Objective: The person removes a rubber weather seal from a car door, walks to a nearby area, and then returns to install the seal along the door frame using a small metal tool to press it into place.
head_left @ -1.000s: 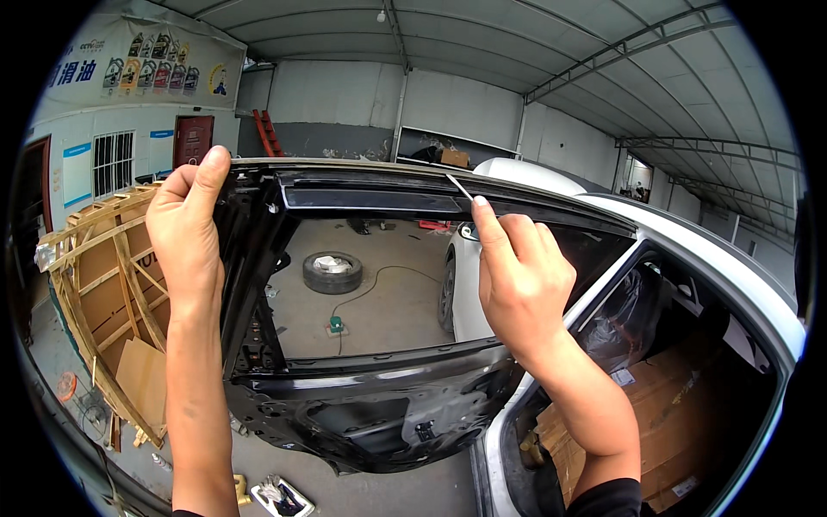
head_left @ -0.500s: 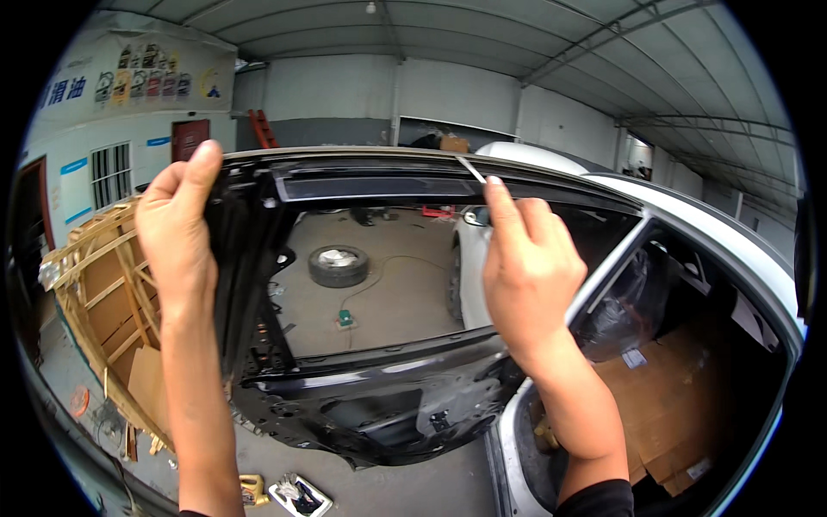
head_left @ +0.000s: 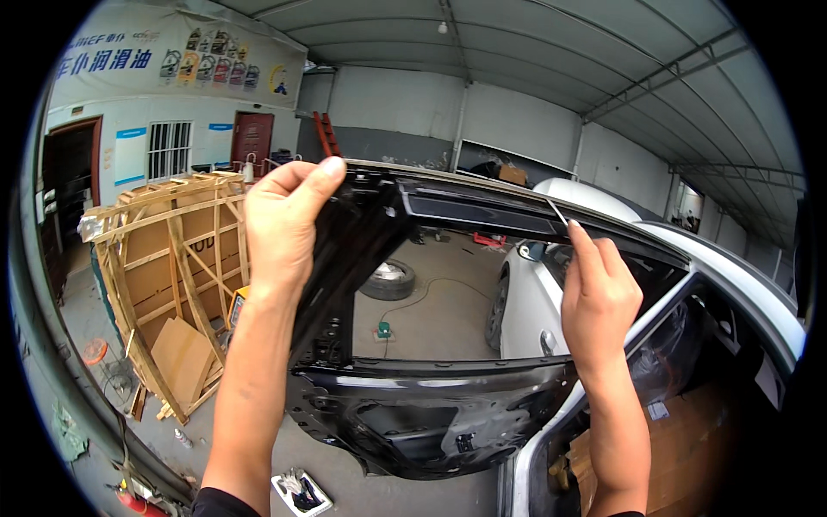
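A stripped black car door (head_left: 405, 383) stands swung open in front of me, its window opening without glass. At the upper left corner of its window frame, my left hand (head_left: 282, 215) is closed, thumb pressed against the end of the top edge. What lies under its curled fingers is hidden. My right hand (head_left: 603, 289) grips a thin, pale, slim-bladed tool (head_left: 557, 210), index finger stretched along it. Its tip touches the top of the frame, right of the middle, by a glossy black trim strip (head_left: 482, 215).
The white car body (head_left: 732, 250) adjoins the door at right, with cardboard (head_left: 633, 448) inside. At left stands a wooden crate (head_left: 177, 284). Beyond the window opening lie a wheel (head_left: 388, 282) and a green box with a cable (head_left: 383, 330). A white tray (head_left: 301, 495) sits on the floor.
The view has turned left, so the door, both hands and the room appear farther right. The left hand stays at the frame corner; the right still holds the slim tool against the top edge.
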Demonstrator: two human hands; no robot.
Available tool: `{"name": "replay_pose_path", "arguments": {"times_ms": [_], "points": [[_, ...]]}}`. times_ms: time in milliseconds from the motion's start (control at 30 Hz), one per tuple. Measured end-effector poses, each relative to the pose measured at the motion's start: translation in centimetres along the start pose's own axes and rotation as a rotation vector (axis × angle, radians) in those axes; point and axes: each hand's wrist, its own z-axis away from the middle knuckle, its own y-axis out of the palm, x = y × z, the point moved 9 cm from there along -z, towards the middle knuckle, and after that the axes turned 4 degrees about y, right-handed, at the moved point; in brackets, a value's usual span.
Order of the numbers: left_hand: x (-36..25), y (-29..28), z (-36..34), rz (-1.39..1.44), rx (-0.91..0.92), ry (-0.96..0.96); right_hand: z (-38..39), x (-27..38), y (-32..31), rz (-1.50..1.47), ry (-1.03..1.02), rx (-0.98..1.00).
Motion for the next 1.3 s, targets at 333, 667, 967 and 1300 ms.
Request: {"name": "replay_pose_path", "arguments": {"times_ms": [333, 667, 967, 1300], "points": [[1.1, 0.1, -1.0, 0.007, 0.155, -0.145, -0.1, 0.2, 0.3, -0.043, 0.004, 0.047], [-0.3, 0.3, -1.1, -0.109, 0.151, 0.148, -0.6, 1.9, -0.7, -0.025, 0.002, 0.078], [-0.4, 0.5, -1.0, -0.113, 0.125, 0.160, -3.0, 9.3, 0.9, -0.147, -0.177, -0.016], [-0.8, 0.6, -1.1, -0.124, 0.130, 0.171, -3.1, 10.7, 1.0, -0.168, -0.202, -0.095]]}}
